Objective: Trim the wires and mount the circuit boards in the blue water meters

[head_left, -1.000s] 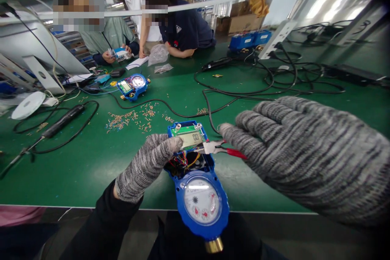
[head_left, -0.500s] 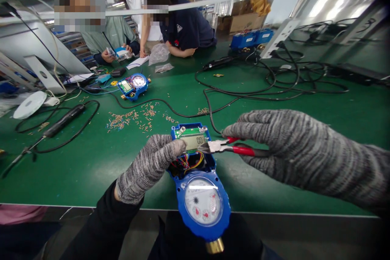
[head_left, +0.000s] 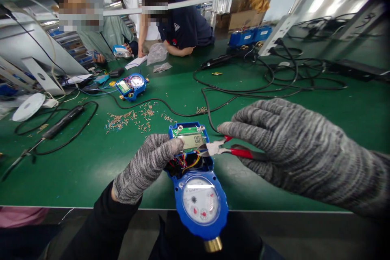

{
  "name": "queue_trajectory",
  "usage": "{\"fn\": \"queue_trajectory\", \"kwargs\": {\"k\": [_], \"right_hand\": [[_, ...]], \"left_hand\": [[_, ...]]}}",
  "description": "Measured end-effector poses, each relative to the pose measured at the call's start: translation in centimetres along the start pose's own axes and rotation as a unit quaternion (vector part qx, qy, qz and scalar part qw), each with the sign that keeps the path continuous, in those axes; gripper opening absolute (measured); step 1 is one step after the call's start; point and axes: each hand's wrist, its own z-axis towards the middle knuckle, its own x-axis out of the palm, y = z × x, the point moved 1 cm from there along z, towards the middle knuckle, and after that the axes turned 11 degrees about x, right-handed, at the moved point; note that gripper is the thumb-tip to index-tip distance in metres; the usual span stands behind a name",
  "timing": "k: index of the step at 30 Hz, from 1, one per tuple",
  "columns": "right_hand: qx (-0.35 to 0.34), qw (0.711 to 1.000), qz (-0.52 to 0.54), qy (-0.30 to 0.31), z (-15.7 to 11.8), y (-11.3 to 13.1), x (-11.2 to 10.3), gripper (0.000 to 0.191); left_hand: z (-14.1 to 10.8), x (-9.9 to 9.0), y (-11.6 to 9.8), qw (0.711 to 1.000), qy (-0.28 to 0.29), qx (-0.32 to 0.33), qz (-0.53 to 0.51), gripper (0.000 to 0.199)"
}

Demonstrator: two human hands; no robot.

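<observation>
A blue meter [head_left: 201,199] with a round dial, a brass fitting and an open wiring box lies at the table's front edge, its dial end past the edge. My left hand [head_left: 146,166], in a grey knitted glove, grips the box's left side, thumb by the small display [head_left: 191,141]. Gloved too, my right hand [head_left: 274,138] holds red-handled pliers [head_left: 240,152]. Their jaws are parted over the box's right side, just below the display, near the yellow and red wires [head_left: 193,162]. Whether the jaws touch a wire I cannot tell.
On the green table [head_left: 128,183] are small scattered pins [head_left: 122,121], a second blue meter [head_left: 132,85], a soldering iron [head_left: 62,122] and looping black cables [head_left: 243,89]. Blue units [head_left: 250,37] stand at the back. Several people are across the table, one holding a meter part.
The plier jaws have dropped from the display's right edge towards the wires and opened wider. My right hand's fingers have spread a little. Across the table, a person's hands have moved apart.
</observation>
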Motion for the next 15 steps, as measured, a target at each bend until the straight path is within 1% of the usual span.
{"fn": "queue_trajectory", "kwargs": {"k": [3, 7, 10, 12, 13, 15], "right_hand": [[-0.004, 1.0, -0.008, -0.003, 0.1, 0.1, 0.2, 0.032], [0.015, 1.0, 0.003, 0.008, 0.1, 0.1, 0.6, 0.03], [0.017, 0.999, 0.031, -0.002, -0.1, 0.0, 1.1, 0.027], [0.032, 0.996, 0.079, -0.004, -0.2, -0.1, 1.3, 0.024], [0.049, 0.992, 0.12, -0.001, -0.2, -0.3, 1.3, 0.022], [0.104, 0.972, 0.21, 0.022, -0.4, -0.7, 1.2, 0.018]], "left_hand": [[-0.1, 0.1, 0.0, 1.0, -0.025, -0.005, -0.008, 0.016], [0.0, 0.4, -0.1, 1.0, -0.018, -0.004, -0.001, 0.016], [0.0, 0.3, -0.1, 1.0, -0.016, 0.006, 0.0, 0.017], [0.0, 0.0, 0.0, 1.0, -0.01, 0.005, 0.004, 0.018], [0.1, -0.1, 0.0, 1.0, -0.004, -0.001, 0.008, 0.019], [0.1, -0.4, 0.2, 1.0, 0.011, -0.017, 0.007, 0.021]]}}
